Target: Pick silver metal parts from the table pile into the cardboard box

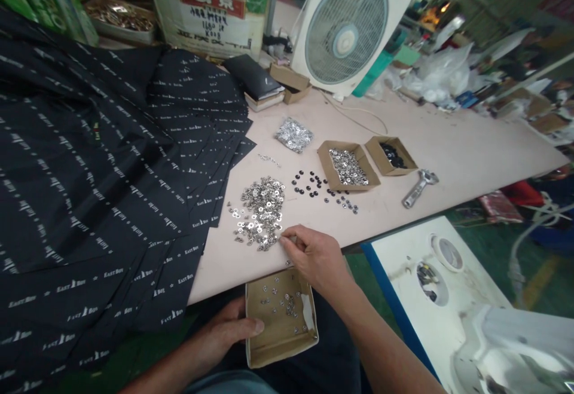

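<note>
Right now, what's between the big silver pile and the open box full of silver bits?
Small round black pieces lie scattered on the table between the silver pile and the cardboard box; the head view shows them.

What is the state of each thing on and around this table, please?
Left hand: closed on the held box.
Held box: open, few metal pieces inside.
Right hand: fingers curled at the pile's edge.
Metal pile: loose, spread.
Silver-piece box: open, well filled.
Black-piece box: open, partly filled.
Wrench: lying down.
Printed cloth: layered.
Fan: standing; cannot tell if running.
</note>
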{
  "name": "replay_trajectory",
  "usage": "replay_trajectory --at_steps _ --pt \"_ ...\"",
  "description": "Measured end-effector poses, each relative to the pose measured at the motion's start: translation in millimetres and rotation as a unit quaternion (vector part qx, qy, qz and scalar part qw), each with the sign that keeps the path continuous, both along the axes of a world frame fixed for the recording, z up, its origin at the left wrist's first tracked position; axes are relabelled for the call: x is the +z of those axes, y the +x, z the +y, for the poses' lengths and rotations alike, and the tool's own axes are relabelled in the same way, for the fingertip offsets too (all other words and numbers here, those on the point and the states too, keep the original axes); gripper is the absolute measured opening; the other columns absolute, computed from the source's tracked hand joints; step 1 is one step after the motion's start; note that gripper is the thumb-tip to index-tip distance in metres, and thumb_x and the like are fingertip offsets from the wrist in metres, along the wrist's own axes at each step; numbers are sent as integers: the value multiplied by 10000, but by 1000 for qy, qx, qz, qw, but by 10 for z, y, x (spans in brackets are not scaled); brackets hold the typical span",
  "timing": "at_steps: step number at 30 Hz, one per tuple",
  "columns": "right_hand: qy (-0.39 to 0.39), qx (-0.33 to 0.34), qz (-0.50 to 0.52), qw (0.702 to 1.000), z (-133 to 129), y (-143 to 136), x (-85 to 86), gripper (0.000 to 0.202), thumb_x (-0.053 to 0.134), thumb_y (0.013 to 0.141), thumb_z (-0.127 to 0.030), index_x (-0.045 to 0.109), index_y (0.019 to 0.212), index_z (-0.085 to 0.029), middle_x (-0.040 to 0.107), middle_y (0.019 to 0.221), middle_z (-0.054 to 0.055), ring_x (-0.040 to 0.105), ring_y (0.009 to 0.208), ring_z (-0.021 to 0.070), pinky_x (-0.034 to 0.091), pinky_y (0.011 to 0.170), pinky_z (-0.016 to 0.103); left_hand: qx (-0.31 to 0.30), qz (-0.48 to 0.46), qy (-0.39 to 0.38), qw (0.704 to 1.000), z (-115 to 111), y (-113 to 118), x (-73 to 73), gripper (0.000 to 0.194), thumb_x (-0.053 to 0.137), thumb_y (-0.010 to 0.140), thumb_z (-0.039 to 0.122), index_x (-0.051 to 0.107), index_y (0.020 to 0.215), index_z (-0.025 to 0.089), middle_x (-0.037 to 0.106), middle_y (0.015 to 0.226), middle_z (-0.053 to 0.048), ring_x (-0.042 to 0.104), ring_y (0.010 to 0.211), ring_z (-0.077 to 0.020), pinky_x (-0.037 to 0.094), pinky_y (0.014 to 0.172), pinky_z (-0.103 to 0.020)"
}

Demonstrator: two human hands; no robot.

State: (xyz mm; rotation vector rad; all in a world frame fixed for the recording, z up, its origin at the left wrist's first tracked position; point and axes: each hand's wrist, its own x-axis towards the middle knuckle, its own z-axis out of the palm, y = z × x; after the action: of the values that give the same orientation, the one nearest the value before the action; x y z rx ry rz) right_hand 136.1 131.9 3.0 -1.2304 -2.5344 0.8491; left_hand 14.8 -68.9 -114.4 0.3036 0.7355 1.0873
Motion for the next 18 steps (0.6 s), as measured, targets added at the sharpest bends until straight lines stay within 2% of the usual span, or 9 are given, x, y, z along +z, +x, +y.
replay_trajectory --at_steps 5,12,14,18 --pt "2 -4 -27 1000 -107 134 -9 131 634 943 -303 714 865 -234 557 600 -55 523 553 125 344 587 252 0 0 0 1000 -8 -3 5 563 742 832 279 687 1385 185 732 1394 -120 639 1320 -391 441 1172 -543" --pt "-76 14 -11 997 -344 357 116 125 643 910 -263 735 833 -230 509 570 -64 475 523 116 335 547 246 -4 10 7 1000 3 -12 21 563 741 840 296 683 1389 182 723 1405 -126 576 1392 -399 434 1179 -548" --pt "-76 -12 6 997 -326 398 117 140 641 918 -298 757 875 -232 506 574 -62 481 529 121 345 549 249 -3 9 5 1000 1 -8 14 563 742 840 292 682 1390 182 725 1401 -130 571 1398 -397 421 1191 -552" --pt "-23 -70 16 997 -224 405 45 186 646 920 -356 772 966 -227 519 584 -57 502 537 132 367 571 261 -1 -6 -6 1000 -6 8 17 581 764 820 303 686 1384 185 735 1384 -137 597 1371 -405 402 1201 -576"
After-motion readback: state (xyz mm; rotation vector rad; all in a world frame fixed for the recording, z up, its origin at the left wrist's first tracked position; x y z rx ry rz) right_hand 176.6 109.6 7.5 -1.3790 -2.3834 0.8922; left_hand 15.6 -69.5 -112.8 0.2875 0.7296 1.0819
